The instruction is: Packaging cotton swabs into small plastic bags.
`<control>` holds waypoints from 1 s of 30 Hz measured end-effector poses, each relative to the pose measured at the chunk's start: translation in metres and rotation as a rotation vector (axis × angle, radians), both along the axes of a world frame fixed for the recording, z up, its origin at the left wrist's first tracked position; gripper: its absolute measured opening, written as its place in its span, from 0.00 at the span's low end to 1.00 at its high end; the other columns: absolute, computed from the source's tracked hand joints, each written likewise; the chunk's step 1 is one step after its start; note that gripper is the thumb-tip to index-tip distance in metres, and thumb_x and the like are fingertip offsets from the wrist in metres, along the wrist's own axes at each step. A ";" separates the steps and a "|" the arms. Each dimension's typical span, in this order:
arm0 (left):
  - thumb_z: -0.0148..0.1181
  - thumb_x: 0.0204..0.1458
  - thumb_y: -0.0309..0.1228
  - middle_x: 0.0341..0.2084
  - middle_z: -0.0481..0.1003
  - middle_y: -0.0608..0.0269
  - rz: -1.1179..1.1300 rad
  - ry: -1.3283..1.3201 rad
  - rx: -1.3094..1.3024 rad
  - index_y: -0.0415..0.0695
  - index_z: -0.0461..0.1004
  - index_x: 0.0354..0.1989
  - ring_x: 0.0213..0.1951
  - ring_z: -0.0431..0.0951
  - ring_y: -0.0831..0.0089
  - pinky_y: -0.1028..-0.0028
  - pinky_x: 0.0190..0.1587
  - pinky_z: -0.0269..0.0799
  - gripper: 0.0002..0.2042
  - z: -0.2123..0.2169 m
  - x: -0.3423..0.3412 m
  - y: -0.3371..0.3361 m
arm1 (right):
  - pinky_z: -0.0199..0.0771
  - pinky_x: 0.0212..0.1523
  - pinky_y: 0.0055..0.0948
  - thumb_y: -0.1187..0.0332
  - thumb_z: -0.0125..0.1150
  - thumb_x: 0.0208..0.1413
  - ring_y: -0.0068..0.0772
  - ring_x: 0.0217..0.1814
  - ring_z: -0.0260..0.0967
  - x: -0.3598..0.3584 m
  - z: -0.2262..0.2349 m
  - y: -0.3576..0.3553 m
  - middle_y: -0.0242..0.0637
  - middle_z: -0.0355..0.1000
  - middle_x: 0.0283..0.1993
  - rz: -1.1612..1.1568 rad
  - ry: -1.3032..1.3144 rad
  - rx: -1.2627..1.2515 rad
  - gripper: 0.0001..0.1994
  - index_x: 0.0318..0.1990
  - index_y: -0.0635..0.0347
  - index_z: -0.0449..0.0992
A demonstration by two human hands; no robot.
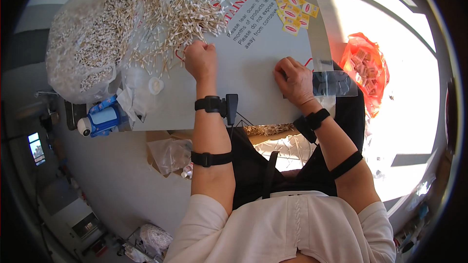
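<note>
A loose heap of cotton swabs with pale sticks and white tips spreads over the far left part of the grey tabletop. At the heap's near edge is my left hand, its fingers curled closed; whatever they pinch, if anything, is hidden. My right hand rests near the table's right edge with bent fingers drawn together, and what lies in them cannot be made out. Beside its wrist, a clear, dark-looking plastic piece sticks out past the edge.
A big clear bag of swabs stands at the left. Several yellow printed packets lie far right. A red plastic bag with small packs sits beyond the right edge. A blue bottle and a small white round container are near left.
</note>
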State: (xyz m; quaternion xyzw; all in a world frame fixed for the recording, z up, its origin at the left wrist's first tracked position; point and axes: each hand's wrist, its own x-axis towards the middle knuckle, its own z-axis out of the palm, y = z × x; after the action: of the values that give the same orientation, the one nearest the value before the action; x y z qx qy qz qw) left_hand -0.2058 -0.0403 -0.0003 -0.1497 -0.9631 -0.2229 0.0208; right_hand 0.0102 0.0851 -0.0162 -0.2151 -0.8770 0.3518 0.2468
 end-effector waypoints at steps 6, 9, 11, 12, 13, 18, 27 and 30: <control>0.65 0.42 0.32 0.25 0.79 0.50 0.065 -0.037 0.075 0.40 0.79 0.26 0.31 0.80 0.50 0.57 0.37 0.75 0.08 0.000 -0.001 -0.002 | 0.71 0.29 0.40 0.71 0.60 0.48 0.44 0.30 0.71 -0.002 0.004 -0.002 0.36 0.69 0.27 0.007 0.013 0.017 0.06 0.28 0.56 0.68; 0.63 0.41 0.30 0.26 0.79 0.48 0.027 -0.190 -0.088 0.40 0.79 0.25 0.32 0.80 0.48 0.57 0.38 0.75 0.07 0.005 -0.003 -0.005 | 0.71 0.29 0.40 0.71 0.60 0.49 0.44 0.30 0.71 -0.001 0.001 -0.001 0.36 0.69 0.27 -0.002 0.003 0.028 0.05 0.28 0.57 0.68; 0.61 0.41 0.28 0.23 0.78 0.50 -0.035 -0.239 -0.106 0.39 0.79 0.26 0.28 0.79 0.51 0.59 0.33 0.75 0.06 0.008 0.002 -0.015 | 0.71 0.29 0.40 0.71 0.59 0.49 0.45 0.30 0.71 -0.002 0.001 -0.002 0.36 0.69 0.27 0.001 0.008 0.023 0.05 0.28 0.57 0.68; 0.60 0.41 0.25 0.21 0.78 0.51 -0.096 -0.290 -0.124 0.37 0.78 0.26 0.25 0.79 0.54 0.61 0.28 0.74 0.05 0.008 0.006 -0.023 | 0.71 0.29 0.40 0.71 0.59 0.49 0.45 0.30 0.71 -0.002 0.001 -0.003 0.36 0.69 0.27 0.004 0.012 0.017 0.05 0.28 0.57 0.68; 0.60 0.41 0.25 0.21 0.78 0.51 -0.093 -0.288 -0.124 0.37 0.78 0.26 0.25 0.79 0.54 0.61 0.28 0.74 0.05 0.008 0.014 -0.032 | 0.71 0.29 0.40 0.71 0.59 0.49 0.45 0.30 0.71 -0.003 0.001 -0.004 0.36 0.69 0.27 0.006 0.015 0.017 0.05 0.28 0.57 0.68; 0.57 0.44 0.18 0.16 0.71 0.64 0.000 -0.869 0.604 0.32 0.75 0.32 0.16 0.70 0.79 0.79 0.14 0.60 0.06 0.020 0.087 -0.058 | 0.71 0.28 0.40 0.72 0.59 0.49 0.45 0.29 0.71 0.001 -0.004 -0.001 0.36 0.69 0.26 -0.024 0.016 0.045 0.05 0.29 0.56 0.68; 0.59 0.49 0.16 0.25 0.73 0.70 -0.336 -0.583 0.571 0.36 0.78 0.38 0.24 0.71 0.84 0.81 0.24 0.67 0.08 -0.003 0.125 -0.080 | 0.71 0.29 0.39 0.70 0.62 0.48 0.46 0.28 0.72 -0.002 -0.002 -0.001 0.36 0.71 0.27 -0.010 0.070 -0.055 0.06 0.28 0.56 0.69; 0.59 0.47 0.16 0.24 0.73 0.65 -0.531 -0.559 0.457 0.35 0.76 0.34 0.25 0.73 0.78 0.78 0.28 0.69 0.06 0.004 0.139 -0.085 | 0.72 0.30 0.38 0.69 0.64 0.47 0.43 0.30 0.72 -0.003 -0.001 0.001 0.35 0.71 0.27 -0.026 0.039 -0.181 0.06 0.28 0.55 0.71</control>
State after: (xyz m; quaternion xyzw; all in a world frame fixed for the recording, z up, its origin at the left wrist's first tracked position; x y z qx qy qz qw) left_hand -0.0672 -0.1251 0.0036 -0.3172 -0.7860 -0.4594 -0.2655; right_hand 0.0075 0.0857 -0.0168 -0.2413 -0.8337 0.4305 0.2478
